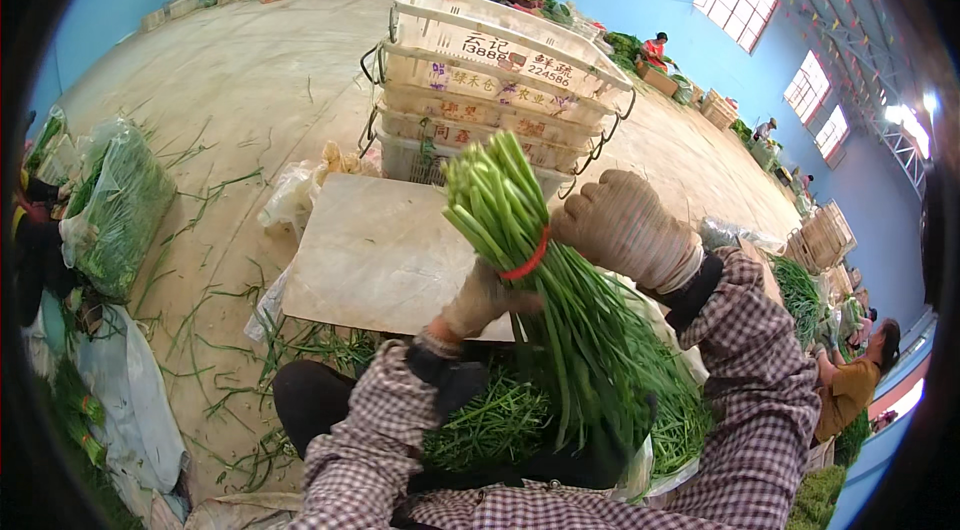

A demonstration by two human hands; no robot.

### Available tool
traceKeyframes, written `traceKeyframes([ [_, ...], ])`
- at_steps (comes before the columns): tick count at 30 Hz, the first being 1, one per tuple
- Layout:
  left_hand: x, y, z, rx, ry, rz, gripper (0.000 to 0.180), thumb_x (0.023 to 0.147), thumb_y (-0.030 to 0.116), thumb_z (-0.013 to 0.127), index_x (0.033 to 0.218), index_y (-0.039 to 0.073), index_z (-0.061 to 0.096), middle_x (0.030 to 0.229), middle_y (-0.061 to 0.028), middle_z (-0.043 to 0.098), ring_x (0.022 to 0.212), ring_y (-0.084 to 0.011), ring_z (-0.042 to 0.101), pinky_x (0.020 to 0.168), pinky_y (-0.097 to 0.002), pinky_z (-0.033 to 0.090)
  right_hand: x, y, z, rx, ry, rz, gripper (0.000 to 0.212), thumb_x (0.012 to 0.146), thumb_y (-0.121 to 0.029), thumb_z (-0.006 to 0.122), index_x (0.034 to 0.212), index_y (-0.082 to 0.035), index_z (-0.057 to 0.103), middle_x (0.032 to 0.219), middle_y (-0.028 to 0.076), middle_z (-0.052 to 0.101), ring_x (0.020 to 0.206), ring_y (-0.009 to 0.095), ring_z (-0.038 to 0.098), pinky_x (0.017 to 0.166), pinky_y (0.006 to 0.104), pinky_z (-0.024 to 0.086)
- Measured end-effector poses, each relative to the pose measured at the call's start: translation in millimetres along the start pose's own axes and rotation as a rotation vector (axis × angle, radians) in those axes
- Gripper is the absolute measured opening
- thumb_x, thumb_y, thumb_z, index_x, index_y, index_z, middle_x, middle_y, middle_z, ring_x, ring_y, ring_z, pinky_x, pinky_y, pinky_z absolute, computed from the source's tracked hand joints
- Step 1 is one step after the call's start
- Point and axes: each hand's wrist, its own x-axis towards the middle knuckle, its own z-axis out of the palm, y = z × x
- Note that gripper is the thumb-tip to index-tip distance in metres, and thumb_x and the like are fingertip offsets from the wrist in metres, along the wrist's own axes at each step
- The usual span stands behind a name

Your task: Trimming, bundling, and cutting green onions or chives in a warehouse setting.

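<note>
A thick bunch of long green chives [595, 330] stands tilted in front of me, its pale cut ends up and its leaves hanging down. A red band [528, 258] runs round its upper part. My left hand [482, 304], in a worn knit glove, grips the bunch from the left, just below the band. Close to the band's right end, my gloved right hand [622, 230] is closed in a fist. Whatever its fingers hold, if anything, is hidden. Loose chives [490, 420] lie below the bunch, over my lap.
A pale board [375, 240] lies ahead, with stacked white crates [500, 65] behind it. Plastic bags [292, 195] crumple at its left. A clear bag of greens [118, 210] stands farther left. Scattered leaves [215, 365] litter the floor. A person [850, 385] sits at the right.
</note>
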Motion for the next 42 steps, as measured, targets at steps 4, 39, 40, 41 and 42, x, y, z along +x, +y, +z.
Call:
traceKeyframes([
  [4, 33.8, 63.2, -5.9, 0.28, 0.203, 0.35, 0.069, 0.069, 0.016, 0.084, 0.127, 0.004, 0.048, 0.11, -0.0061, 0.064, 0.097, -0.0161, 0.061, 0.085, -0.0317, 0.051, 8.2, -4.8, -1.9, 0.124, 0.297, 0.248, 0.008, 0.075, -0.017, 0.065, 0.083, -0.013, 0.062, 0.072, 0.002, 0.06, 0.068, 0.022, 0.062, 0.06, 0.0359, 0.048],
  [39, 88.6, -139.5, -95.6, 1.892, -0.778, -0.51, 0.098, 0.055, 0.057, 0.08, 0.126, -0.001, 0.047, 0.121, -0.0139, 0.058, 0.115, -0.0264, 0.054, 0.102, -0.0421, 0.037, 53.6, -130.2, 314.0, 0.983, -0.33, 0.626, 0.099, 0.062, -0.045, 0.082, 0.141, -0.012, 0.033, 0.135, 0.016, 0.048, 0.128, 0.031, 0.046, 0.107, 0.0433, 0.034],
  [40, 91.3, -138.8, -90.7, 1.886, -0.793, -0.503, 0.098, 0.055, 0.057, 0.08, 0.126, -0.001, 0.047, 0.121, -0.0139, 0.058, 0.115, -0.0264, 0.054, 0.102, -0.0421, 0.037, 52.0, -124.7, 313.8, 1.154, -0.385, 0.574, 0.088, 0.063, -0.04, 0.083, 0.134, -0.011, 0.04, 0.125, 0.015, 0.058, 0.119, 0.032, 0.054, 0.102, 0.0424, 0.04],
  [41, 94.4, -136.8, -84.2, 1.956, -0.79, -0.55, 0.097, 0.055, 0.058, 0.08, 0.127, 0.001, 0.048, 0.121, -0.0133, 0.058, 0.116, -0.0254, 0.054, 0.102, -0.0406, 0.037, 53.2, -129.7, 319.2, 1.075, -0.247, 0.598, 0.077, 0.058, -0.04, 0.085, 0.118, -0.009, 0.049, 0.106, 0.013, 0.064, 0.101, 0.032, 0.063, 0.09, 0.0419, 0.048],
  [42, 97.2, -135.9, -79.3, 2.026, -0.784, -0.595, 0.097, 0.055, 0.058, 0.08, 0.128, 0.003, 0.048, 0.122, -0.0126, 0.058, 0.116, -0.0245, 0.055, 0.102, -0.0391, 0.037, 53.7, -126.8, 322.2, 1.081, -0.267, 0.581, 0.073, 0.058, -0.038, 0.085, 0.115, -0.007, 0.051, 0.109, 0.014, 0.064, 0.102, 0.03, 0.063, 0.089, 0.0413, 0.048],
])
